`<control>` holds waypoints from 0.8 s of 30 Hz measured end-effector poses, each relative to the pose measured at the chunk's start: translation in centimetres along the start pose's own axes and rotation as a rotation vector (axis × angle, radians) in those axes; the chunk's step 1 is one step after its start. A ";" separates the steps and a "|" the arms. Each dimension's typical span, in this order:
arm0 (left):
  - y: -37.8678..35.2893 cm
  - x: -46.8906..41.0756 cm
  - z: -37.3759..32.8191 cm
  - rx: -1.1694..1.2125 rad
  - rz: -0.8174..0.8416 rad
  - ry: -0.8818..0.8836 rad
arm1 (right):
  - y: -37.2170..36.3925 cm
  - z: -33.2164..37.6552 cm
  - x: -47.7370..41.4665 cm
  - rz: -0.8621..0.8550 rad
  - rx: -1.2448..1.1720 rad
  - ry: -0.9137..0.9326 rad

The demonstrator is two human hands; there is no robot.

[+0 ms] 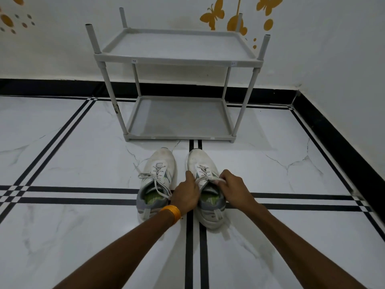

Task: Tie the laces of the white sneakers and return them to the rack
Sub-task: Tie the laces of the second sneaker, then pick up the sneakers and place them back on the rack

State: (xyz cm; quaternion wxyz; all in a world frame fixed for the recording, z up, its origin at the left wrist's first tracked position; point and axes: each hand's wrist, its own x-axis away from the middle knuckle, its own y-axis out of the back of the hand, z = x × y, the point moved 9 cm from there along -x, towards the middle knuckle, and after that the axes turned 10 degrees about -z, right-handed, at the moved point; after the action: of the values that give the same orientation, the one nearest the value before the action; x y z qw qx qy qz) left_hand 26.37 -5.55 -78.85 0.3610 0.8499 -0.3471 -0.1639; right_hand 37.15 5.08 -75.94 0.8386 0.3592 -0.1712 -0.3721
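Marble floor (83, 163): sneakers (158, 180) toe toward rack (177, 59); both hands (187, 195) pinch right sneaker's laces (205, 178).

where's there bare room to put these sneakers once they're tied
Both shelves of the grey rack are bare: the top tray between its four posts and the bottom tray near the floor. It is crowded only in front of it, where the left hand and right hand work the right sneaker beside the left sneaker.

Both forearms reach forward, nearly straight. Left hand (186, 193) knuckles up, fingers curled and pinched closed, orange bangle (171, 213) on wrist. Right hand (233, 187) just beside it, fingertips pinched closed too.
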 end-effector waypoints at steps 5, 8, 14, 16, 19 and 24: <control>1.9 -1.1 0.8 0.001 -0.165 0.204 | -0.6 -0.8 0.1 0.037 -0.175 -0.065; 3.2 -2.3 0.5 -0.115 -0.243 0.162 | -0.2 0.3 -0.1 -0.045 -0.012 0.043; 3.6 -4.1 -1.9 -0.495 -0.184 -0.050 | -1.3 2.3 0.5 -0.062 0.310 0.316; 3.1 -4.0 -1.4 -0.535 -0.142 -0.058 | -1.4 1.9 0.9 -0.082 0.297 0.315; 2.4 -3.7 -1.1 -0.548 -0.103 -0.074 | -1.4 1.6 1.1 -0.111 0.273 0.306; 2.5 -3.8 -1.6 -0.556 -0.105 -0.114 | -1.4 1.3 1.2 -0.104 0.232 0.262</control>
State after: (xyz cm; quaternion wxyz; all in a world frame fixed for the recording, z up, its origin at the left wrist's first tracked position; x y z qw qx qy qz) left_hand 23.37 -3.35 -75.83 0.5512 0.7244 -0.2639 -0.3190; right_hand 36.49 2.95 -75.99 0.7864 0.5072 -0.0837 -0.3426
